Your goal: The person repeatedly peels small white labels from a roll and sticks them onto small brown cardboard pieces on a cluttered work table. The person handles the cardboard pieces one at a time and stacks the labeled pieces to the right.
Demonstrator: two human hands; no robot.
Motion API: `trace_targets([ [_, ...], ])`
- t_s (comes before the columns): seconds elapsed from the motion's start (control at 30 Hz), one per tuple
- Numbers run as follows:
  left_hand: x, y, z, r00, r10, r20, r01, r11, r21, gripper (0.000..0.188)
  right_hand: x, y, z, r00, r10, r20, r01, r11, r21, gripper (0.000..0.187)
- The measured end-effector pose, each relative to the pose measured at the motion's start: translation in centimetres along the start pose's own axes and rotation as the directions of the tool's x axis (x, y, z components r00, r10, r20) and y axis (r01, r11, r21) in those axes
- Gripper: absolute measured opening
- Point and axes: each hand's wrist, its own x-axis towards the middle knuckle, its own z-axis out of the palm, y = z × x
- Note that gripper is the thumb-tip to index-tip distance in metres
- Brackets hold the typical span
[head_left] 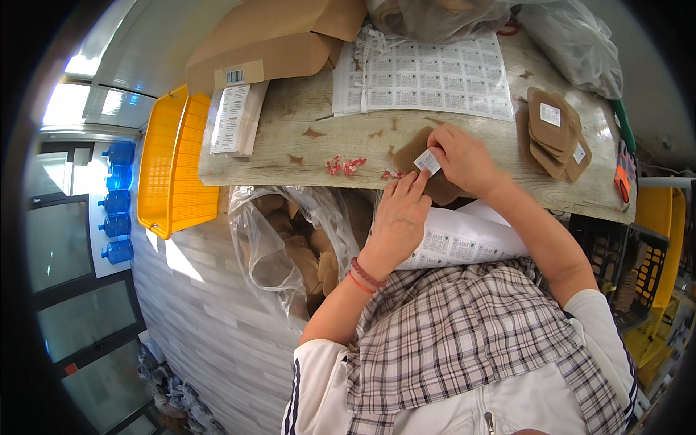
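Note:
At the front edge of the table lies a brown textured pad (412,154) with rounded corners, partly covered by my hands. A small white printed label (427,162) is on it. My right hand (462,159) pinches at the label's upper edge, fingers curled and thumb down. My left hand (403,212) reaches up from below, its fingers stretched out and the tips touching the label's lower edge. To the right sits a loose stack of similar brown pads (554,134), some bearing white labels. Sheets of printed labels (464,239) lie across my lap below the hands.
Further label sheets (435,76) lie at the back of the table, near a cardboard box (272,47) and a bundle of printed slips (238,122). A yellow basket (181,163) stands left. Under the table edge, a clear plastic bag (257,246) holds brown pieces.

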Motion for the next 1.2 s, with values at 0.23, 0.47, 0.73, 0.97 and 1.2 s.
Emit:
trace_targets([
  [0.23, 0.0, 0.3, 0.1, 1.000, 0.001, 0.004, -0.001, 1.000, 0.027, 0.009, -0.7, 0.1, 0.9, 0.984, 0.032, -0.177, -0.035, 0.999, -0.011, 0.015],
  [0.47, 0.4, -1.2, 0.5, 0.997, -0.010, 0.073, 0.009, 1.000, 0.016, 0.006, -1.0, 1.6, 2.0, 0.940, 0.120, -0.319, -0.094, 0.991, 0.096, 0.005],
  [0.73, 0.3, -1.4, -0.3, 0.991, -0.060, 0.119, 0.069, 0.995, -0.071, 0.008, -1.3, 0.6, 0.3, 0.891, 0.339, -0.303, -0.266, 0.929, 0.259, 0.010],
  [0.97, -1.4, -1.1, -2.1, 0.992, -0.094, 0.088, 0.105, 0.985, -0.134, 0.008, -2.1, 1.5, -5.7, 0.816, 0.437, -0.378, -0.209, 0.833, 0.513, 0.012],
  [1.2, -3.3, -0.3, -3.9, 0.961, -0.249, 0.118, 0.270, 0.936, -0.226, 0.011, -6.8, 8.9, -17.0, 0.632, 0.182, -0.753, -0.500, 0.839, -0.217, 0.043],
])
